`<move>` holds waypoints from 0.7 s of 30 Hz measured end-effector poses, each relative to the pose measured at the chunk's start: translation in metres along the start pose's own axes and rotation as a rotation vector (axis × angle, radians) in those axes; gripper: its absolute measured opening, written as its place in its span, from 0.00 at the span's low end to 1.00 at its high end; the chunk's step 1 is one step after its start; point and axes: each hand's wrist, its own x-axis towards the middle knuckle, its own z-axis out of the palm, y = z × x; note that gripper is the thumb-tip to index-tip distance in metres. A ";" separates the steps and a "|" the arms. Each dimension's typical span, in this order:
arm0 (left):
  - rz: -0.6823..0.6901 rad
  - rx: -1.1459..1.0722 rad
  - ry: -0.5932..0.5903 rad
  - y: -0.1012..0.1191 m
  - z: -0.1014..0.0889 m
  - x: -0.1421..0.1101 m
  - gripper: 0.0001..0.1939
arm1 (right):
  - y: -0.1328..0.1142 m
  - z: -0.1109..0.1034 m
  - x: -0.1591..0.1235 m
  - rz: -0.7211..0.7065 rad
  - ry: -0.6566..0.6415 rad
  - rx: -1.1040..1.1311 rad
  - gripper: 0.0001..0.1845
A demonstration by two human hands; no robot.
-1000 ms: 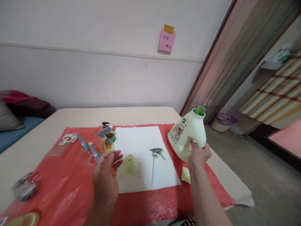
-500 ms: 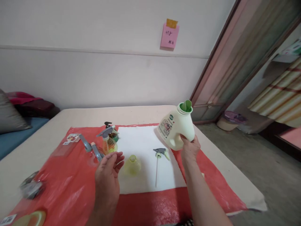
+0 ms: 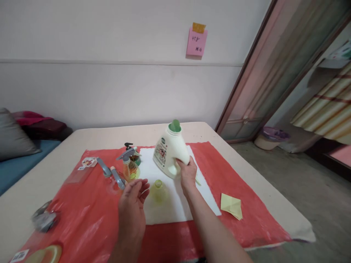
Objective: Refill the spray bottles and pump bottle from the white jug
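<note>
My right hand (image 3: 187, 172) grips the handle of a pale cream jug (image 3: 170, 150) with a green spout, held tilted just above the white sheet (image 3: 153, 168). A small clear yellow bottle (image 3: 158, 190) without a cap stands on that sheet, right below the jug. My left hand (image 3: 134, 195) hovers open just left of the yellow bottle, fingers apart, holding nothing. The grey trigger sprayer head is hidden behind my right hand and the jug; only a green tip shows.
The sheet lies on a red plastic cover (image 3: 82, 215) over a beige table (image 3: 95, 135). A spray bottle with orange liquid (image 3: 129, 166) and two grey sprayer parts (image 3: 111, 172) lie at the left. Folded yellow paper (image 3: 231, 205) lies at the right, a grey object (image 3: 44, 219) near the left edge.
My right hand has carried the jug from the table's right edge leftward to above the white sheet, beside the yellow bottle. My left hand has stayed open near the bottle.
</note>
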 end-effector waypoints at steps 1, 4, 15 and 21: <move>-0.004 0.001 -0.001 0.000 -0.001 0.000 0.14 | 0.002 0.003 -0.003 0.001 -0.024 -0.035 0.23; -0.018 0.012 -0.004 0.001 -0.003 0.000 0.15 | 0.005 0.008 -0.008 -0.009 -0.112 -0.142 0.23; -0.026 0.047 -0.036 0.006 -0.014 -0.001 0.16 | -0.020 -0.059 0.019 -0.009 -0.321 -0.734 0.27; 0.006 0.185 -0.072 -0.006 -0.016 0.001 0.15 | 0.000 -0.065 0.007 0.093 -0.408 -1.180 0.14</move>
